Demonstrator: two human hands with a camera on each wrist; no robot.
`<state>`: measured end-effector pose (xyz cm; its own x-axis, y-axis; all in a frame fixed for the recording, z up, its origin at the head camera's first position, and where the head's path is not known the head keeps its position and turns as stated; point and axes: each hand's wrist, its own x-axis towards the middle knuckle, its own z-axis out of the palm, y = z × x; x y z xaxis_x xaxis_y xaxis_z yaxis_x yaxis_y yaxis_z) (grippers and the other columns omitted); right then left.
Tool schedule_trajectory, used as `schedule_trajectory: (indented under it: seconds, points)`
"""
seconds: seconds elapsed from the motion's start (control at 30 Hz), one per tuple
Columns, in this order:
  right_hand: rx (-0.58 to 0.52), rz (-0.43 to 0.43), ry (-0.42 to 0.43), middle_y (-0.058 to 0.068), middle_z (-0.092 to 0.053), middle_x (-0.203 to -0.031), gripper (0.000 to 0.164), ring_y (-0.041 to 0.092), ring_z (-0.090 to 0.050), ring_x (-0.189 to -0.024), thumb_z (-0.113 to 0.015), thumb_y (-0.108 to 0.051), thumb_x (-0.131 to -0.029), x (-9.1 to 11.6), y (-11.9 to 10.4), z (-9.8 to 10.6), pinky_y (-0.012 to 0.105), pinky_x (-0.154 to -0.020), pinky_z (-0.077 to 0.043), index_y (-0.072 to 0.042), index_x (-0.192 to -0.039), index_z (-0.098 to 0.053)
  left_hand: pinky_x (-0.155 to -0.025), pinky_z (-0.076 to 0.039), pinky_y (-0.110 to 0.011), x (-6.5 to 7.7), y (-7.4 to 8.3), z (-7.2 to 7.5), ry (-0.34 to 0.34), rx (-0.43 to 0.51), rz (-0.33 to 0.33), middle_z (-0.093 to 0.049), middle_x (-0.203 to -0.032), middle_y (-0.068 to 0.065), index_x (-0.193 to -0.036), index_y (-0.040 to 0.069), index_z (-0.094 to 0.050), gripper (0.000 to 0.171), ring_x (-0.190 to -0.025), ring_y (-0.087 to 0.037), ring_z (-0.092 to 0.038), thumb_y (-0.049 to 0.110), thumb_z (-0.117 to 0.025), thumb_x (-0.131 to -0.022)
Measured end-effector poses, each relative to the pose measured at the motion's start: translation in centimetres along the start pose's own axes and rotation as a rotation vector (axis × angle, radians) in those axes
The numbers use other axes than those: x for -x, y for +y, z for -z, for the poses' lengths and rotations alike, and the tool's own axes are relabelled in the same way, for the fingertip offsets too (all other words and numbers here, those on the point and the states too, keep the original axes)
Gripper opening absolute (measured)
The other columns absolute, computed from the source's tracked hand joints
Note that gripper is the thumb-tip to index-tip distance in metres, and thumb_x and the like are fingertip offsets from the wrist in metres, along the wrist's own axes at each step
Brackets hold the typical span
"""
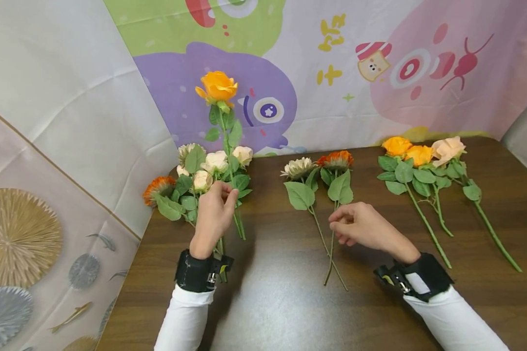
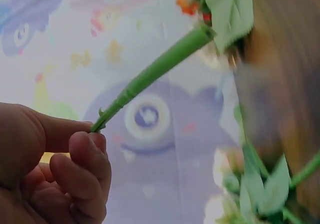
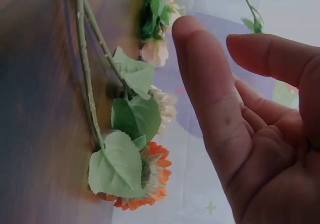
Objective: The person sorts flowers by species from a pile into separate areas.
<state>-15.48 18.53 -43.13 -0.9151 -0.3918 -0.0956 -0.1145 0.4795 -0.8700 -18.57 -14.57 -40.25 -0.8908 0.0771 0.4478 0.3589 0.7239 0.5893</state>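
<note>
On my feed, the left hand point(image 1: 215, 214) pinches the rose point(image 1: 219, 88), likely so its bloom points up, left of the crossed pair point(image 1: 340, 188); the right hand point(image 1: 363, 227), thumb and forefinger parted, hovers empty beside that pair.

Orange rose point(image 1: 219, 88) held upright, cream flower point(image 1: 299, 168) and orange-red flower point(image 1: 335, 160) lying crossed

The orange rose is raised at the left, its full, open bloom uppermost and tipped slightly left, green leaves below, its green stem pinched in the left fingers point(image 2: 86, 146). The cream flower and orange-red flower lie mid-desk point(image 1: 272, 273), heads side by side at the far edge, cream on the left, with broad green leaves; their thin stems cross toward the near ends.
</note>
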Motion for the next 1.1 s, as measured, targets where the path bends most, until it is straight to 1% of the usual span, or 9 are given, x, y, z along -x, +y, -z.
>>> schedule_trajectory:
  seconds: [0.17,0.3,0.47,0.57,0.7,0.83,0.93,1.03,1.1]
  points:
    - [-0.009,0.057,0.022,0.012,-0.070,-0.082,0.019,0.028,-0.070,-0.072,-0.064,-0.011,-0.096,0.2,-0.4,-0.3,0.035,-0.061,-0.058,0.001,-0.109,-0.068,-0.052,-0.046,-0.027,0.8,2.4,-1.6,-0.018,0.048,-0.101,-0.068,-0.076,-0.011,-0.093,0.000,-0.061,0.009,-0.060,-0.018,-0.059,0.007,-0.065,-0.095]
    - [-0.063,0.101,0.065,0.010,-0.070,-0.084,0.019,0.030,-0.071,-0.075,-0.064,-0.012,-0.097,0.5,-1.1,-0.7,0.033,-0.062,-0.059,0.000,-0.109,-0.069,-0.050,-0.045,-0.023,1.8,4.3,-2.9,-0.046,0.098,-0.158,-0.067,-0.075,-0.008,-0.092,0.001,-0.061,0.009,-0.059,-0.014,-0.058,0.007,-0.066,-0.094]
    - [-0.102,0.180,0.143,0.008,-0.071,-0.082,0.017,0.021,-0.070,-0.072,-0.066,-0.016,-0.096,0.9,-2.2,-1.4,0.034,-0.062,-0.058,-0.003,-0.107,-0.072,-0.053,-0.044,-0.021,3.3,6.1,-4.3,-0.057,0.139,-0.218,-0.066,-0.075,-0.004,-0.092,0.003,-0.060,0.008,-0.060,-0.010,-0.057,0.008,-0.066,-0.095]
    - [-0.124,0.231,0.183,0.009,-0.072,-0.084,0.017,0.018,-0.070,-0.072,-0.067,-0.016,-0.096,1.2,-2.9,-2.0,0.035,-0.063,-0.059,-0.004,-0.106,-0.073,-0.054,-0.044,-0.020,3.9,6.9,-5.0,-0.063,0.163,-0.258,-0.065,-0.075,-0.004,-0.092,0.003,-0.059,0.008,-0.059,-0.009,-0.055,0.007,-0.066,-0.094]
    - [-0.158,0.283,0.219,0.010,-0.073,-0.086,0.019,0.021,-0.071,-0.073,-0.066,-0.011,-0.096,1.6,-3.6,-2.7,0.034,-0.063,-0.058,-0.002,-0.111,-0.072,-0.055,-0.043,-0.018,4.7,7.6,-5.6,-0.075,0.194,-0.300,-0.065,-0.076,-0.004,-0.092,0.003,-0.058,0.010,-0.059,-0.009,-0.054,0.006,-0.067,-0.093]
    - [-0.143,0.341,0.270,0.009,-0.073,-0.089,0.021,0.014,-0.068,-0.070,-0.065,-0.007,-0.095,1.9,-3.9,-3.2,0.033,-0.061,-0.057,0.000,-0.115,-0.070,-0.055,-0.043,-0.016,5.5,8.1,-6.2,-0.103,0.206,-0.326,-0.064,-0.076,-0.003,-0.093,0.004,-0.058,0.010,-0.060,-0.008,-0.053,0.007,-0.067,-0.094]
    - [-0.131,0.378,0.318,0.011,-0.073,-0.094,0.020,0.010,-0.067,-0.067,-0.066,-0.004,-0.094,1.9,-3.9,-3.5,0.033,-0.059,-0.057,0.001,-0.113,-0.071,-0.055,-0.041,-0.015,6.0,8.5,-6.6,-0.125,0.203,-0.348,-0.063,-0.076,-0.002,-0.094,0.004,-0.058,0.010,-0.061,-0.007,-0.052,0.008,-0.067,-0.094]
    - [-0.130,0.386,0.354,0.012,-0.072,-0.093,0.017,0.010,-0.066,-0.064,-0.067,-0.002,-0.093,1.9,-4.0,-3.7,0.033,-0.058,-0.057,0.002,-0.109,-0.072,-0.056,-0.041,-0.014,6.2,8.7,-6.9,-0.129,0.201,-0.372,-0.063,-0.075,-0.002,-0.093,0.005,-0.057,0.011,-0.062,-0.007,-0.053,0.009,-0.068,-0.094]
    - [-0.135,0.380,0.361,0.011,-0.072,-0.091,0.015,0.013,-0.066,-0.063,-0.068,-0.003,-0.092,2.0,-4.0,-3.8,0.031,-0.057,-0.056,0.001,-0.106,-0.072,-0.057,-0.042,-0.014,6.4,8.8,-7.1,-0.131,0.201,-0.388,-0.064,-0.075,-0.002,-0.093,0.005,-0.057,0.012,-0.063,-0.007,-0.054,0.008,-0.068,-0.093]
